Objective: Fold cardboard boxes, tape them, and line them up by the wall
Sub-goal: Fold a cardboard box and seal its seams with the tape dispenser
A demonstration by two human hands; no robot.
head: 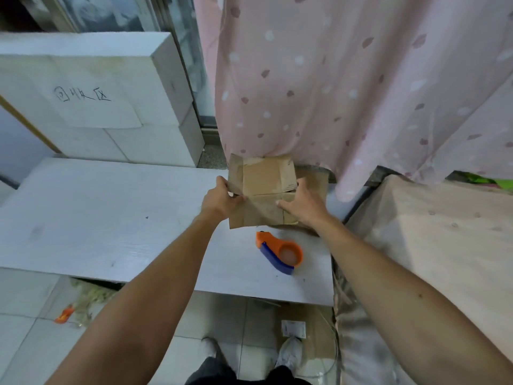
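A small brown cardboard box (262,180) sits at the far right of the white table (111,218), its flaps folded towards the middle. My left hand (222,200) grips the box's left flap edge, thumb on top. My right hand (301,202) lies on the right side of the box with fingers spread over the flaps, pressing them down. An orange and blue tape dispenser (280,252) lies on the table just in front of the box, untouched. More flat cardboard (319,179) shows behind my right hand.
A pink dotted curtain (333,79) hangs right behind the box. White foam blocks (97,101) with handwriting stand at the back left. A cloth-covered surface (430,232) stands to the right. Debris, an orange object (63,315) and cardboard (311,329) lie on the tiled floor by my feet.
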